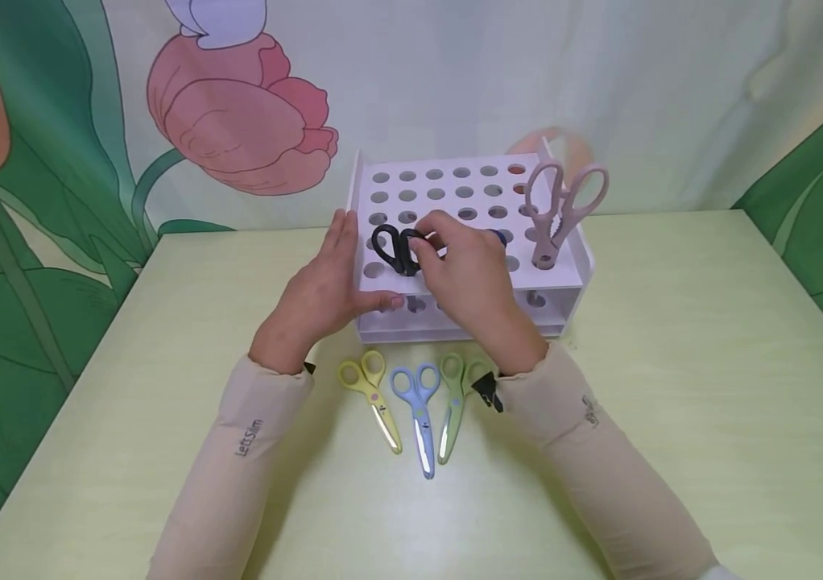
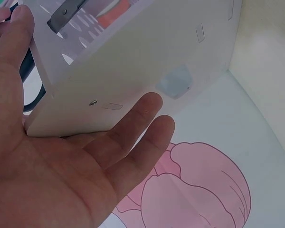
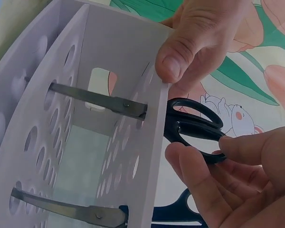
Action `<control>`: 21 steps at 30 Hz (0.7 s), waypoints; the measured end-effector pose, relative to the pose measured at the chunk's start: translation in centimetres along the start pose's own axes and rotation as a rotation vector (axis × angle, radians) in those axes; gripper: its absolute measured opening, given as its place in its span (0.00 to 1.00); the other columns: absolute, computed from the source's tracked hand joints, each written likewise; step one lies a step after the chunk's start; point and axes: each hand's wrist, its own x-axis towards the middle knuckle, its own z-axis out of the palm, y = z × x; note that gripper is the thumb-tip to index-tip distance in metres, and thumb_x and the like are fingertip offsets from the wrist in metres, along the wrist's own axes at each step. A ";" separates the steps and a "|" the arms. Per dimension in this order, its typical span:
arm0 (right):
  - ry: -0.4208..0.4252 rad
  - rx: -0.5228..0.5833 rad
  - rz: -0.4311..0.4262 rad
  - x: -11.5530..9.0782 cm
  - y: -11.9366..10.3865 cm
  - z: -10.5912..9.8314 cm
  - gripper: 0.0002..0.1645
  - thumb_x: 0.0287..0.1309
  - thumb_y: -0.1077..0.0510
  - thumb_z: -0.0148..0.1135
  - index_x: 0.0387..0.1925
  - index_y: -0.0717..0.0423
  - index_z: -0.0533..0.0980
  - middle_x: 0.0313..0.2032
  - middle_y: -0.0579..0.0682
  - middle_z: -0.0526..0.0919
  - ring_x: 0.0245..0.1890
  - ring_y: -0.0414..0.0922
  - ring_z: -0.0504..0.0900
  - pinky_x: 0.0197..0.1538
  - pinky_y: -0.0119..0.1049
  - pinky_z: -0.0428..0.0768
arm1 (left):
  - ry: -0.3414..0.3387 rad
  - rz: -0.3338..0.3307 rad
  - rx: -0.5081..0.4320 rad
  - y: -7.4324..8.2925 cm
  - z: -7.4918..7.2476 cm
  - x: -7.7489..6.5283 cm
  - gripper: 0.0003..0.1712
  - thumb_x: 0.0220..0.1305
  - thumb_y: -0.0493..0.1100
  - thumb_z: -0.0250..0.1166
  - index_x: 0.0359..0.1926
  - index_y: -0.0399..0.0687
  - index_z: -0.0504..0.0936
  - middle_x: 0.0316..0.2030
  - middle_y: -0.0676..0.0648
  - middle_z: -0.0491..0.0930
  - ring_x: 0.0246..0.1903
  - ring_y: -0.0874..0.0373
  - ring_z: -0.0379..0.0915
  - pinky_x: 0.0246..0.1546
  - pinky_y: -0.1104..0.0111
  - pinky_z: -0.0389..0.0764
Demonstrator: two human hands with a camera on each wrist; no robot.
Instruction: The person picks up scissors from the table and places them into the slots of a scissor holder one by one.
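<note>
Right hand (image 1: 473, 270) pinching black scissors (image 1: 404, 263) standing in white rack (image 1: 421, 185); left hand (image 1: 324, 290) braced on rack.
Head: black scissors in a hole near the rack's front left, handles up; left hand at the rack's left side, thumb on front edge, fingers extended, not curled round it; pink scissors (image 1: 546, 234) upright at front right; yellow scissors (image 1: 374, 393), light blue scissors (image 1: 421, 415), green scissors (image 1: 455, 399) flat on table (image 1: 672, 362) before rack. Left wrist: two fingers straight beside the side panel (image 2: 142, 71), spread slightly apart, thumb at the front edge. Right wrist: thumb and finger clamped on black handle, blades down through upper and lower boards; dark blue scissors (image 3: 178, 214) also in rack, nearby.
</note>
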 end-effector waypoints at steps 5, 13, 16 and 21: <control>0.007 -0.018 -0.024 -0.1 -0.1 0.0 0.05 0.67 0.59 0.64 0.41 0.57 0.82 0.34 0.52 0.89 0.28 0.53 0.81 0.36 0.47 0.73 | 0.006 0.003 0.004 -0.1 0.0 0.0 0.74 0.53 0.62 0.77 0.80 0.39 0.34 0.79 0.37 0.31 0.71 0.39 0.58 0.61 0.50 0.71; 0.006 -0.027 -0.038 -0.1 -0.1 0.2 0.05 0.67 0.59 0.64 0.39 0.58 0.81 0.34 0.53 0.89 0.30 0.55 0.83 0.37 0.47 0.73 | 0.005 -0.002 0.000 -0.2 -0.1 -0.1 0.74 0.54 0.62 0.77 0.80 0.39 0.34 0.79 0.38 0.31 0.70 0.40 0.59 0.61 0.50 0.71; -0.012 -0.031 -0.015 -0.1 0.0 0.1 0.05 0.67 0.59 0.64 0.40 0.57 0.81 0.35 0.53 0.89 0.31 0.55 0.85 0.38 0.47 0.74 | -0.001 -0.005 -0.001 -0.1 -0.1 -0.1 0.74 0.54 0.62 0.77 0.80 0.40 0.34 0.79 0.39 0.31 0.70 0.40 0.59 0.62 0.50 0.70; -0.066 -0.041 0.053 -0.2 -0.1 -0.2 0.09 0.68 0.56 0.64 0.45 0.56 0.81 0.36 0.53 0.89 0.32 0.54 0.85 0.39 0.47 0.75 | -0.009 -0.008 0.003 0.1 -0.1 -0.1 0.74 0.53 0.63 0.77 0.80 0.40 0.34 0.80 0.39 0.31 0.70 0.40 0.59 0.62 0.50 0.70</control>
